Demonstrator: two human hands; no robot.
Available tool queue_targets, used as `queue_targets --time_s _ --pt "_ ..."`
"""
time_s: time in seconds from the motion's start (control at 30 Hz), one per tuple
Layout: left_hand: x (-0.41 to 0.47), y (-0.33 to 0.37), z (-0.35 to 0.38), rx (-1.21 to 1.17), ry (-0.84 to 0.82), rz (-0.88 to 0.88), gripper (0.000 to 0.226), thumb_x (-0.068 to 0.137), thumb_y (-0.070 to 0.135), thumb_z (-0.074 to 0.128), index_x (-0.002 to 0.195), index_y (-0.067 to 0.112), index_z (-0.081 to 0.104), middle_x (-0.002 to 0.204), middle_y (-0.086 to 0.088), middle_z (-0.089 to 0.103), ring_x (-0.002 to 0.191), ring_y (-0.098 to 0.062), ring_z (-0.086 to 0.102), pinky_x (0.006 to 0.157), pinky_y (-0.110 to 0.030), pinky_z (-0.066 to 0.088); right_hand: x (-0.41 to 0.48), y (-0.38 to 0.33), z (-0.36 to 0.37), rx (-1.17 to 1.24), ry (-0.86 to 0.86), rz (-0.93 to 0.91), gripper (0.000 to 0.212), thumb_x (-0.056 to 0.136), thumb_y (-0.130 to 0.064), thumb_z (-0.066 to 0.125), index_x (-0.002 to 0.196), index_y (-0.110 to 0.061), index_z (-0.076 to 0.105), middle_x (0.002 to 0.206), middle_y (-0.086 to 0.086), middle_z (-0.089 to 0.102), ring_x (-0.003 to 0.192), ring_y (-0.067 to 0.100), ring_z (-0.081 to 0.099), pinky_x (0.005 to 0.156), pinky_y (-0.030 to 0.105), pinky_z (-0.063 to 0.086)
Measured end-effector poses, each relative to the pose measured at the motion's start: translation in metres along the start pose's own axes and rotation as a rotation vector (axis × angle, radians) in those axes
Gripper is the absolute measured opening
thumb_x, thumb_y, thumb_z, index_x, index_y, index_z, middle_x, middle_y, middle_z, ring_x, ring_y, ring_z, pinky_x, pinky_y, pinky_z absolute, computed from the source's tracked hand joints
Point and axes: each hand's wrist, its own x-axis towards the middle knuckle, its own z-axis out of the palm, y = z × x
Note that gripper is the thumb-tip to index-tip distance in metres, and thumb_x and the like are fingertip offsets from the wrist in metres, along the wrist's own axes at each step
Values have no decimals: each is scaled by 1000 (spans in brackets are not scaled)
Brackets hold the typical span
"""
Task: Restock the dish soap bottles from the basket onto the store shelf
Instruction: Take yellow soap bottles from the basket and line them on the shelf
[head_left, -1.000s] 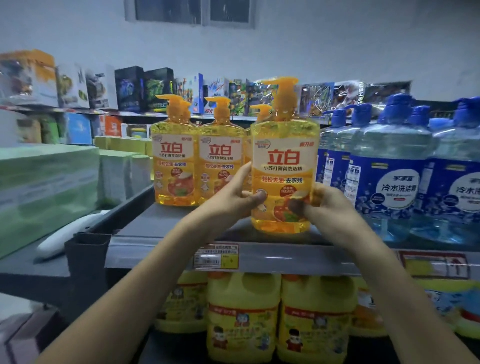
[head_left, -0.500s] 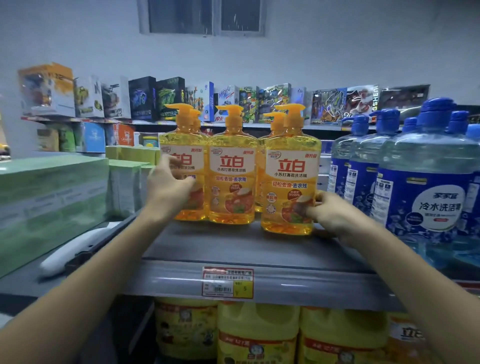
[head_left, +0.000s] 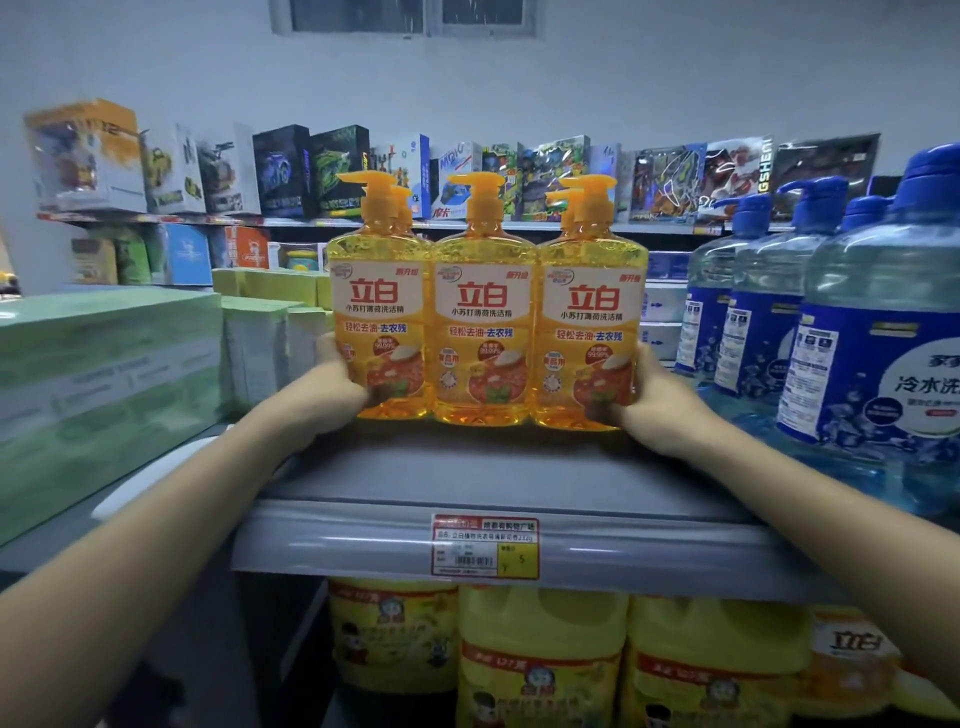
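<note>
Three yellow dish soap bottles with orange pump tops stand side by side in a front row on the grey shelf (head_left: 467, 478): the left bottle (head_left: 382, 291), the middle bottle (head_left: 485, 301) and the right bottle (head_left: 592, 306). More pump tops show behind them. My left hand (head_left: 332, 389) grips the outer side of the left bottle near its base. My right hand (head_left: 649, 405) grips the outer side of the right bottle near its base. The three bottles touch each other. The basket is out of view.
Large clear bottles with blue caps and labels (head_left: 872, 353) crowd the shelf to the right. Green boxes (head_left: 104, 379) are stacked at left. A price tag (head_left: 485, 545) sits on the shelf edge. Yellow jugs (head_left: 540, 660) fill the shelf below. Toy boxes (head_left: 311, 171) line the far shelf.
The bottle I held in both hands now stands on the shelf at the right of the row. My left hand moved to the left bottle; the three bottles now sit pressed together.
</note>
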Motion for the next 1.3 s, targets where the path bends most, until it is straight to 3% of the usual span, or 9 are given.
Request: queue_targets --time_s 0.33,0.4,0.5,0.57,0.7,0.83,0.97,1.17,1.3 --pt "15 -8 -6 64 -6 -27 75 95 15 65 150 13 15 123 -7 53 112 -25 56 97 -39 46 -3 -2 1 -100 -18 37 83 87 -41 75 151 -22 26 137 6 60 121 31 59 88 30 41" --pt "16 -7 -10 101 5 -33 67 95 22 65 149 12 27 127 -8 58 116 -28 59 100 -41 50 -4 -9 2 -183 -9 76 77 89 -41 73 149 -19 29 134 8 61 118 32 60 89 32 45" --pt "2 0 -18 250 54 -8 37 98 36 59 126 12 57 111 -9 68 95 -24 65 83 -40 53 -12 -23 4 -406 -17 150 51 91 -36 64 135 -18 45 125 11 64 105 31 63 90 37 53" --pt "-19 6 -17 367 106 52 33 99 43 57 118 16 61 105 -6 68 90 -22 64 81 -40 53 -30 -38 4 -531 -52 159 40 91 -42 61 124 -22 52 117 7 65 97 27 62 89 40 54" --pt "-85 26 4 504 327 339 37 99 40 56 127 17 55 112 -8 59 102 -27 56 87 -47 54 -91 -58 -4 -468 128 -2 40 95 -44 61 131 -26 55 129 -1 58 119 22 55 104 52 45" --pt "-165 53 47 378 351 677 31 96 30 58 121 11 63 110 -11 61 103 -30 56 78 -40 51 -178 -43 -27 -251 349 -141 32 99 -32 60 129 -22 61 129 -5 54 121 10 49 100 22 37" --pt "-231 78 116 299 230 873 27 94 25 60 116 11 67 104 -11 63 100 -30 58 74 -42 54 -271 9 -56 -146 412 -12 20 100 -31 59 119 -29 62 119 -14 51 100 -4 43 77 -2 33" --pt "-359 112 249 166 -65 965 14 97 17 56 106 11 65 98 -9 62 87 -31 59 66 -44 52 -439 112 -114 -84 394 357 8 102 -29 56 98 -34 60 101 -18 60 88 -1 56 68 6 41" --pt "-473 121 335 101 -331 990 22 103 21 51 85 15 61 78 0 61 74 -24 56 62 -44 49 -572 173 -143 -38 518 621 31 99 -33 57 70 -24 62 71 -4 66 71 7 59 63 19 41"
